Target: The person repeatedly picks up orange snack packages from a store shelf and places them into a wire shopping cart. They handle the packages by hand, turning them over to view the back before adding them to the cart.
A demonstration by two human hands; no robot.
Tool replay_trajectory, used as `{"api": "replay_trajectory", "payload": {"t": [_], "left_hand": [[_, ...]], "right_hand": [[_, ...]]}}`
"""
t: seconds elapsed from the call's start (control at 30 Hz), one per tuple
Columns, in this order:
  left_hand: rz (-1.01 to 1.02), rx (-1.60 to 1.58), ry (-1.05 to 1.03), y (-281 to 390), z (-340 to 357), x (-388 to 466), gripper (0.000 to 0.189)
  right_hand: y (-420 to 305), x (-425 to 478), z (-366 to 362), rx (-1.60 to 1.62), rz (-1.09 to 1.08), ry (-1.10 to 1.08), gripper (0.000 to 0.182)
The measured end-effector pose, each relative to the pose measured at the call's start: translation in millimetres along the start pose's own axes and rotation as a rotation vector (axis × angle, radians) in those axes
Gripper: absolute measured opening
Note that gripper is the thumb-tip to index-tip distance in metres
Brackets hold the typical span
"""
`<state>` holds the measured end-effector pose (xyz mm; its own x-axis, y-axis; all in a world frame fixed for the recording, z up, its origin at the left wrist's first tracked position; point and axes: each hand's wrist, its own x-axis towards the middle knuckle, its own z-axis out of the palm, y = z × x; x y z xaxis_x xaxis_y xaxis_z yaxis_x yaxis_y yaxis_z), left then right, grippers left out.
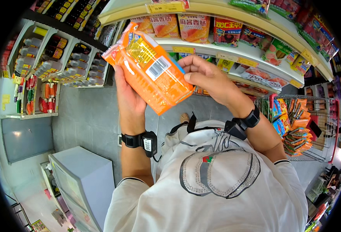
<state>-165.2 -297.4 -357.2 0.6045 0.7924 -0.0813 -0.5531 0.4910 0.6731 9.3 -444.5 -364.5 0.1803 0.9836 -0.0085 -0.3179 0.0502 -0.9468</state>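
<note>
An orange plastic food packet (159, 84) is held up in front of the shelves, its printed back with a barcode turned towards me. My left hand (130, 95) grips it from the left side, the palm behind and the thumb along the edge. At the packet's right edge, my right hand (211, 78) touches it with thumb and fingertips. Behind the packet, yellow-and-red sausage packs (194, 28) stand on a white shelf (188, 44). The packet's front is hidden from me.
A wire shopping cart (327, 127) on the right holds several orange packets (299, 139) and blue packs (281, 124). Shelves of bottles (50, 63) stand at the left. A white glass-fronted cabinet (83, 171) is at lower left. Grey tile floor (83, 121) lies below.
</note>
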Motion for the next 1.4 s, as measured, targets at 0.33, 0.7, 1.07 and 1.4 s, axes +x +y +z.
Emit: {"api": "replay_trajectory", "payload": {"t": [0.33,0.7,1.07,1.4], "left_hand": [[0.105,-0.069,-0.076,7.1,-44.9,29.8,0.069],[0.137,-0.040,0.232,16.5,-52.1,49.4,0.068],[0.165,-0.042,0.166,26.5,-39.9,45.2,0.067],[0.074,-0.015,-0.023,20.4,-49.1,39.0,0.086]], "right_hand": [[-6.5,32.3,31.8,-0.113,-0.034,-0.099,0.041],[-13.8,48.8,47.1,-0.205,-0.042,-0.152,0.043],[-20.7,52.8,52.0,-0.257,-0.066,-0.150,0.040],[-41.8,75.2,64.7,-0.342,-0.135,-0.175,0.035]]}}
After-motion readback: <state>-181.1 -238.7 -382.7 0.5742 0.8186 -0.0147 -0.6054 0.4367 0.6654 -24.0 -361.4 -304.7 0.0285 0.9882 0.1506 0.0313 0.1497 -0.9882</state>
